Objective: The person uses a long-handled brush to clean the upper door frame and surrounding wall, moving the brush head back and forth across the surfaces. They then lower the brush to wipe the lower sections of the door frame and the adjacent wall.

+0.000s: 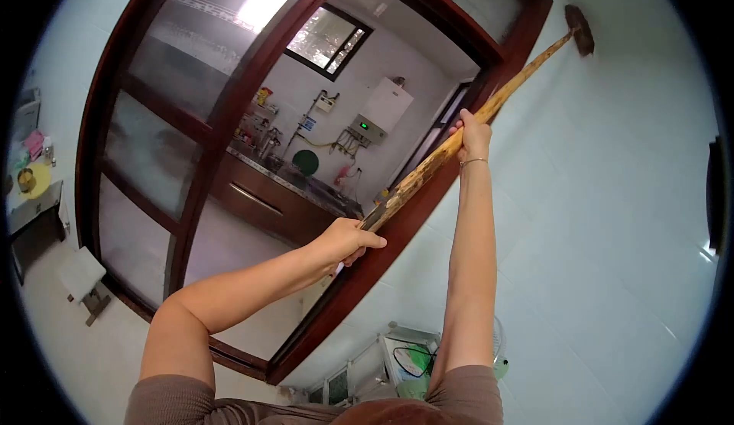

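Observation:
A long, yellowish wooden pole [432,169] slants up to the right across the view, its surface knotty and worn. At its far upper end sits a dark brown head [579,30], by the pale wall; whether it is a brush or a mop I cannot make out. My left hand [348,241] is closed around the lower end of the pole, thumb lying forward. Higher up, my right hand [474,136] grips the pole about midway, with the arm stretched out and a thin bracelet at the wrist. The pole crosses in front of the dark red door frame [397,245].
Sliding glass panels [157,142] stand at left. Through the doorway are a kitchen counter [267,180], a white water heater [386,104] and a window [329,41]. A small stool [80,272] stands at lower left; a cluttered rack [390,356] is below my arms.

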`<state>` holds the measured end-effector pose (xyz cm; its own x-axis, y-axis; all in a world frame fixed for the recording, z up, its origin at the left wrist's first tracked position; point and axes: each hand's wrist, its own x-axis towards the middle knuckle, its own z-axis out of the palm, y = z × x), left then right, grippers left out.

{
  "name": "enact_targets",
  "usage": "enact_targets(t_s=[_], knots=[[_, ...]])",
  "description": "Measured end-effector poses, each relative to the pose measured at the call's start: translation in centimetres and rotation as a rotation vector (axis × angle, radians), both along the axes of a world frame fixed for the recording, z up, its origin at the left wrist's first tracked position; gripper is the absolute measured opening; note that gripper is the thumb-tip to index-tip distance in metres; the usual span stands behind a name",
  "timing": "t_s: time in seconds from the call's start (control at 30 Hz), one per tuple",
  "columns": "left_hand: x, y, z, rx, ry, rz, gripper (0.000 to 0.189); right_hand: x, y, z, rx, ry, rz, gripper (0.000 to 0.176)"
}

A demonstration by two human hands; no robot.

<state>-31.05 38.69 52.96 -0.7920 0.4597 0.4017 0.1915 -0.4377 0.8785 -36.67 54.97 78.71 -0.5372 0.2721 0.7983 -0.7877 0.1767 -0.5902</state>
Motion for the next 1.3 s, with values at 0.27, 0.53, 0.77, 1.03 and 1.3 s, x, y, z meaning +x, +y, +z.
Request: enact_targets(t_s=[0.27,0.53,0.77,1.03,1.3], knots=[[-0.2,-10.7,1.7,0.094,-0.019,0.042,0.025,-1.6,-13.3,3.4,0.151,-0.016,0.024,0.019],[0.5,-25.8,1.5,0.109,-0.023,0.083,0.029,-2.0,-30.0,3.7,0.240,-0.017,0.048,0.017],[-0.4,-32.6,0.3,0.094,-0.093,0.105,0.027,-3.1,-37.9,2.7,0.235,-0.047,0.058,0.014],[-2.3,-42.6,-0.5,0.106,-0.083,0.160,0.029,-5.9,-49.1,2.2,0.280,0.004,0.040,0.020],[-3.9,-54.0,-2.1,0.104,-0.078,0.266,0.036,-5.8,-61.5,0.0,0.361,0.102,0.100,0.027]])
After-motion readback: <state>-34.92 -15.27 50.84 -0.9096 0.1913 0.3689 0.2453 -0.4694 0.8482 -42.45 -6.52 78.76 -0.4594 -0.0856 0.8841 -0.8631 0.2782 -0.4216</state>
